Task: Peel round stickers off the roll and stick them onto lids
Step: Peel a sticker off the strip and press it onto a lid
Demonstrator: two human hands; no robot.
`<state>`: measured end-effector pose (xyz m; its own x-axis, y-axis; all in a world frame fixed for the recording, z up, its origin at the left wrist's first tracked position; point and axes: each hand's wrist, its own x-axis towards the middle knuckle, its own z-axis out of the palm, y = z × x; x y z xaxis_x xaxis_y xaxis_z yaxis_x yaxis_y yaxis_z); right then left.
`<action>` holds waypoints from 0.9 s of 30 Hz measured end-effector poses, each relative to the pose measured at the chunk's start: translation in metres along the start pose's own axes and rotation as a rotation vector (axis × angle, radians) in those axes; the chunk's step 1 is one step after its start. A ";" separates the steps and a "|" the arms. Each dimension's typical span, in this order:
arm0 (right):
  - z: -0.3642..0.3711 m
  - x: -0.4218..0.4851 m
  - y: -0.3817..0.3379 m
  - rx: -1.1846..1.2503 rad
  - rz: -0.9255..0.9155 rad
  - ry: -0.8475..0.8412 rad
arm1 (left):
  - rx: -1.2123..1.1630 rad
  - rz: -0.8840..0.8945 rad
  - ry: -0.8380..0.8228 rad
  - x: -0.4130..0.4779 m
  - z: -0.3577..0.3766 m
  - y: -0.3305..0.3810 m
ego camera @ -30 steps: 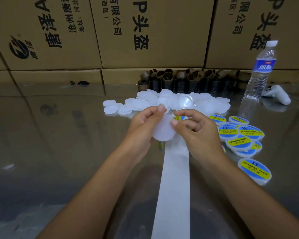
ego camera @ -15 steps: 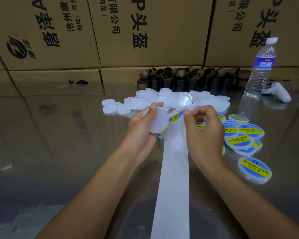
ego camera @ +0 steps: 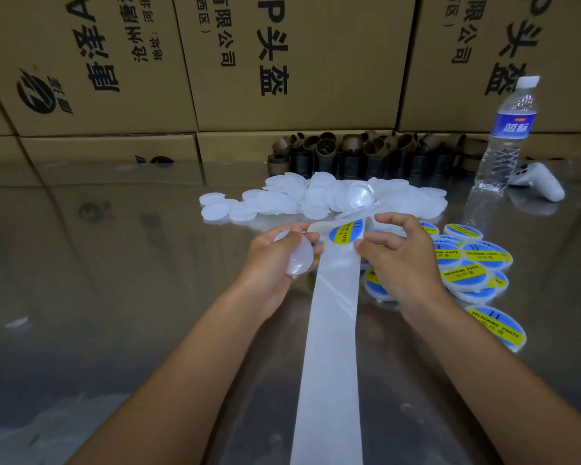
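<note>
My left hand [ego camera: 269, 260] is shut on a plain white lid [ego camera: 299, 255], held tilted just left of the white backing strip [ego camera: 332, 347]. The strip runs from the bottom edge up the middle of the table. A round blue and yellow sticker [ego camera: 346, 231] sits on the strip's far end. My right hand [ego camera: 399, 253] pinches the strip's right edge just below that sticker, fingers curled. A heap of blank white lids [ego camera: 319, 198] lies beyond the hands. Several lids with stickers on them [ego camera: 470, 263] lie to the right.
A water bottle [ego camera: 507, 135] stands at the far right, with a white controller [ego camera: 539, 186] beside it. Brown cardboard cores [ego camera: 366, 156] line the back of the table. Stacked cardboard boxes [ego camera: 282, 62] wall off the far side. The tabletop is glossy and reflective.
The left hand with the lid has moved left and lower, off the strip. The right hand has pulled the strip, so a full sticker shows at its far end.
</note>
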<state>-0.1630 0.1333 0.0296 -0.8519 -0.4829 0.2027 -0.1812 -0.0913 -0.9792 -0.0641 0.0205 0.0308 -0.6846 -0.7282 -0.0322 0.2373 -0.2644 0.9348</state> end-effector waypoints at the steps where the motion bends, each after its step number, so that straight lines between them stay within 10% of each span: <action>1: 0.000 0.000 0.000 0.001 0.013 -0.010 | 0.037 -0.004 0.014 0.000 0.000 0.000; 19: 0.006 -0.007 -0.002 -0.087 -0.102 -0.172 | 0.208 -0.114 -0.120 0.000 -0.001 -0.007; 27: 0.003 -0.007 0.004 -0.361 -0.516 0.201 | 0.170 -0.101 -0.158 -0.004 0.000 -0.010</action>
<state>-0.1567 0.1335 0.0242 -0.6805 -0.2806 0.6769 -0.7142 0.0474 -0.6983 -0.0641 0.0259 0.0218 -0.8016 -0.5917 -0.0855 0.0518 -0.2112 0.9761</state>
